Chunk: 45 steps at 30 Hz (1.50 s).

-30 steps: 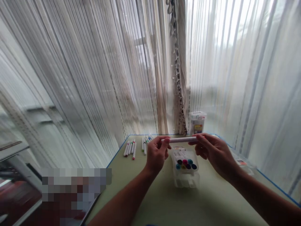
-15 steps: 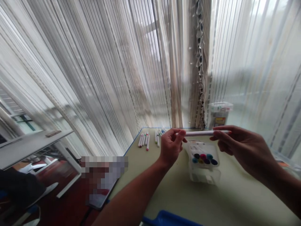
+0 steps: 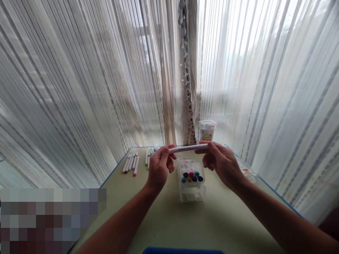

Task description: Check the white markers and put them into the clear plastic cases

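Observation:
Above the table, a white marker (image 3: 185, 148) is held level between both hands. My left hand (image 3: 159, 165) pinches its left end, and that tip is covered by the fingers. My right hand (image 3: 221, 160) grips the other end between thumb and forefinger. Just below the marker stands a clear plastic case (image 3: 192, 194) with its lid open. Several markers (image 3: 192, 176) lie in it, their coloured ends facing me. Farther left on the table rest a group of white markers (image 3: 131, 163) with pink and dark tips and another group (image 3: 148, 157) with green and blue tips.
The pale green table (image 3: 169, 222) has a blue edge. A lidded clear container (image 3: 207, 130) stands at the back by the striped sheer curtain (image 3: 137, 88). Another clear package (image 3: 249, 172) lies at the right. A blue object (image 3: 182, 251) sits at the near edge.
My view has swung right, so the table sits more to the left. Both hands still hold the marker, which now tilts slightly up to the right, with print showing on its barrel.

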Each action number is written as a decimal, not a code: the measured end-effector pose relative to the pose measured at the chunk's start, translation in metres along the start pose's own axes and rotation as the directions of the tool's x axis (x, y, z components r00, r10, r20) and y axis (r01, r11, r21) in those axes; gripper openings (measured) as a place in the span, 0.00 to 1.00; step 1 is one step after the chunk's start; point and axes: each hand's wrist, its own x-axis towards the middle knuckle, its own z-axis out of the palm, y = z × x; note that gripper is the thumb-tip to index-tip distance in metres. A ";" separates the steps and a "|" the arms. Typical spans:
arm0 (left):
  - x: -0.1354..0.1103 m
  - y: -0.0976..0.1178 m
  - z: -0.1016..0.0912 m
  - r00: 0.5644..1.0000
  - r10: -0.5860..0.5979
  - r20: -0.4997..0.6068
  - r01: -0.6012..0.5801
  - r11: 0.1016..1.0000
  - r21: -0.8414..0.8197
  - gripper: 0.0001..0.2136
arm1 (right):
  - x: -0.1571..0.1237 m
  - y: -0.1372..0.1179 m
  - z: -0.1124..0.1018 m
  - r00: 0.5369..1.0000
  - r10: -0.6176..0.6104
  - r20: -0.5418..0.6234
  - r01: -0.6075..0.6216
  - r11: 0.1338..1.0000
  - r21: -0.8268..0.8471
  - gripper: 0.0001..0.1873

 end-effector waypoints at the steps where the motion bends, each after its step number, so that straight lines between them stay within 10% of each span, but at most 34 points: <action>1: 0.000 0.000 0.000 1.000 -0.005 -0.010 0.005 1.000 -0.015 0.19 | 0.000 0.000 0.000 1.000 0.004 0.002 -0.004 1.000 0.008 0.20; 45: -0.001 -0.001 0.001 0.997 0.076 0.013 -0.077 0.993 0.092 0.19 | 0.004 0.008 -0.009 0.998 -0.047 0.031 0.047 0.999 -0.004 0.17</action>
